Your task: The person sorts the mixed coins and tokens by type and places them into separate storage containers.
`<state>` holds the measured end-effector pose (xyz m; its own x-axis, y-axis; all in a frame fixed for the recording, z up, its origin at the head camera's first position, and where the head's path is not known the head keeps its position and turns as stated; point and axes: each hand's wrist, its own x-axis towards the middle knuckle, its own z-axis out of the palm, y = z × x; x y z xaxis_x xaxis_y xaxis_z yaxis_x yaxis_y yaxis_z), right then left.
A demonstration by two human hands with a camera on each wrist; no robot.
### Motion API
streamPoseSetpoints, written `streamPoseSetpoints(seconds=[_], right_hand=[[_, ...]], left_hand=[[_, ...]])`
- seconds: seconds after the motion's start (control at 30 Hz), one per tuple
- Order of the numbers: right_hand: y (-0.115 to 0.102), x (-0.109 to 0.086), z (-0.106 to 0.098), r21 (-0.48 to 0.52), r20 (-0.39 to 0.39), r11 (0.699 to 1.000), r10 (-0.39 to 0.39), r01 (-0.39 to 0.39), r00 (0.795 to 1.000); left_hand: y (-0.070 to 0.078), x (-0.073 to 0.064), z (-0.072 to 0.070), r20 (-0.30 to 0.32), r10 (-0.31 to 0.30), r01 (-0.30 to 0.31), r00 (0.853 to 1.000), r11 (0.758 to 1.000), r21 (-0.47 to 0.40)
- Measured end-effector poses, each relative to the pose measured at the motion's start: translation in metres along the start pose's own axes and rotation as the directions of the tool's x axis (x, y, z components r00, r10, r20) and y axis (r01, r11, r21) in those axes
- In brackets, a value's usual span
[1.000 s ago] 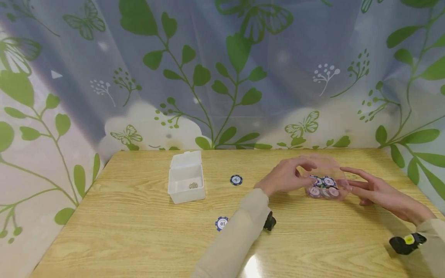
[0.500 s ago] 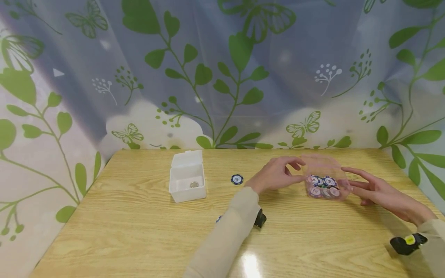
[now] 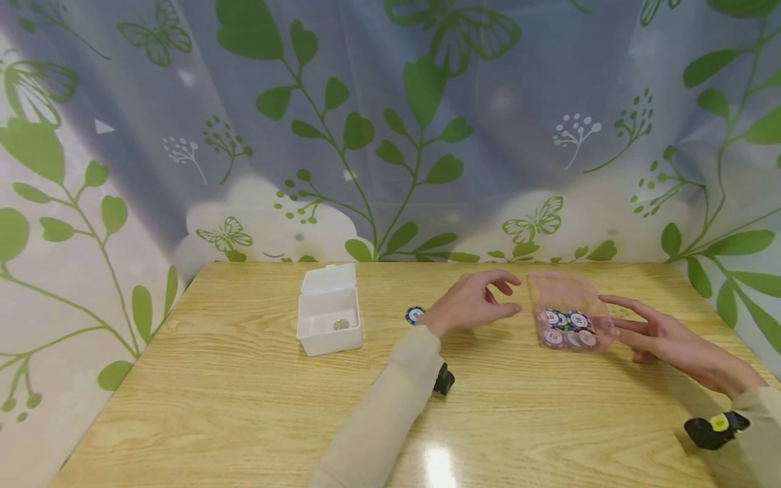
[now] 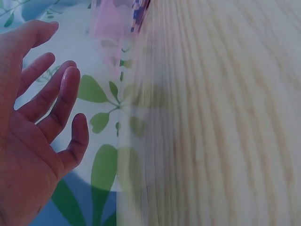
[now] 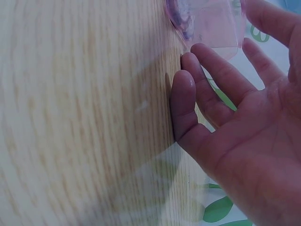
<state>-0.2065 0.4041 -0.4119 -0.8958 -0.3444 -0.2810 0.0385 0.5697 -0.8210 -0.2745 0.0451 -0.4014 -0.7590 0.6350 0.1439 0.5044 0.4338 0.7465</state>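
Fingers apart and loosely bent, my left hand [image 3: 470, 303] hovers over the table to the left of a see-through pink box [image 3: 567, 286] and holds nothing. That box stands with its lid up at the back, and several poker chips [image 3: 567, 320], blue, white and dark, lie in it. My right hand [image 3: 674, 342] is at the box's right side, its relaxed fingertips right by the wall. In the right wrist view the pink box [image 5: 216, 23] shows just beyond the fingers. A blue-and-white poker chip [image 3: 415, 314] lies behind my left wrist, partly hidden.
A small white box [image 3: 329, 343] with its lid up stands left of centre, a small silvery round piece [image 3: 341, 324] inside. The wooden table [image 3: 213, 393] ends at a leaf-patterned curtain [image 3: 390, 169]. My left sleeve [image 3: 390, 407] crosses the table's front middle.
My left hand has come away from the pink box and moved left. Its forearm now hides a blue chip that showed near the front. The right hand has stayed by the box.
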Motion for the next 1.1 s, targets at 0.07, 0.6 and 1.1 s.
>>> streamPoseSetpoints(seconds=[0.07, 0.6, 1.1], right_hand=[[0.000, 0.000, 0.000, -0.004, -0.002, 1.000, -0.002, 0.002, 1.000], [0.001, 0.000, 0.002, -0.006, -0.006, 1.000, 0.000, 0.000, 1.000], [0.000, 0.000, 0.001, 0.009, 0.001, 1.000, -0.002, 0.002, 1.000]], left_hand=[[-0.002, -0.002, -0.002, -0.007, -0.003, 0.003, 1.000, 1.000, 0.003], [-0.018, -0.017, -0.019, -0.037, -0.048, 0.047, 0.998, 0.999, -0.023], [-0.035, -0.030, -0.041, -0.063, -0.082, 0.078, 0.995, 0.995, -0.062]])
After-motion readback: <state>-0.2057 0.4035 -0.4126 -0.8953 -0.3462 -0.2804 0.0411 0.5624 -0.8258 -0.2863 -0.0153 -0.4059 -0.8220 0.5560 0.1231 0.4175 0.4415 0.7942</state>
